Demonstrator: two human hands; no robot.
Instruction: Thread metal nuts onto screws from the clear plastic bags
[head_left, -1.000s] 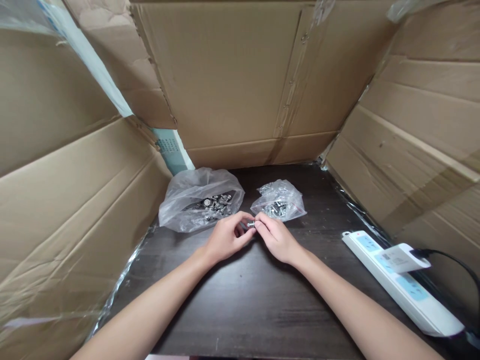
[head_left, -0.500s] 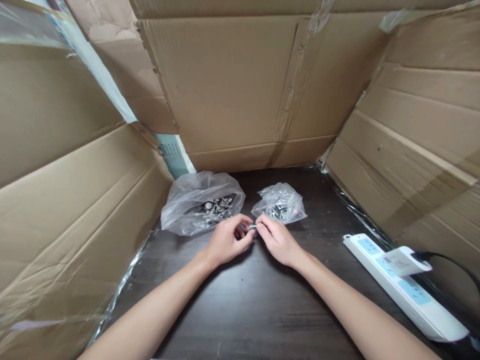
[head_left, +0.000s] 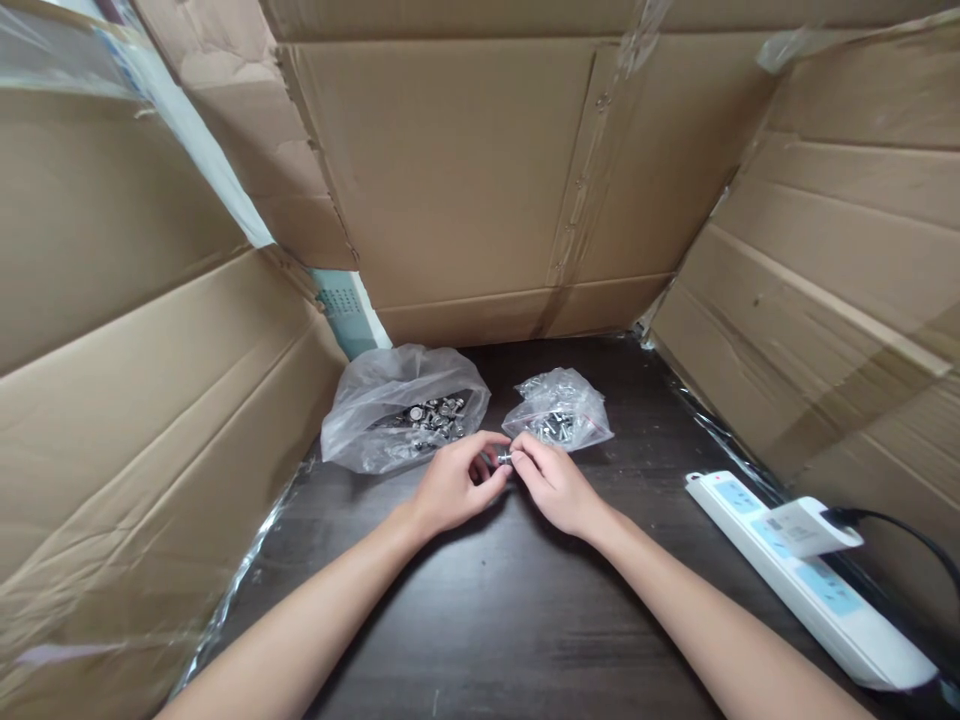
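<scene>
Between my hands is a small shiny metal piece (head_left: 504, 458) that looks like a screw with a part on it; its exact kind is too small to tell. My left hand (head_left: 459, 482) curls around its left end, thumb and fingers closed on it. The fingertips of my right hand (head_left: 553, 482) pinch the right end. Just beyond my left hand lies an open clear plastic bag (head_left: 360, 415) with several round metal fittings (head_left: 435, 412) in it. Behind my right hand sits a smaller zip bag (head_left: 592, 425) of small screws (head_left: 556, 428).
A white power strip (head_left: 862, 635) with a plugged-in white adapter (head_left: 806, 528) and black cable (head_left: 911, 525) lies at the right. Cardboard walls (head_left: 465, 170) enclose the dark tabletop (head_left: 480, 630) at the back and both sides.
My fingers have shifted slightly around the small metal piece, and less of it shows between them. Both bags stay where they were.
</scene>
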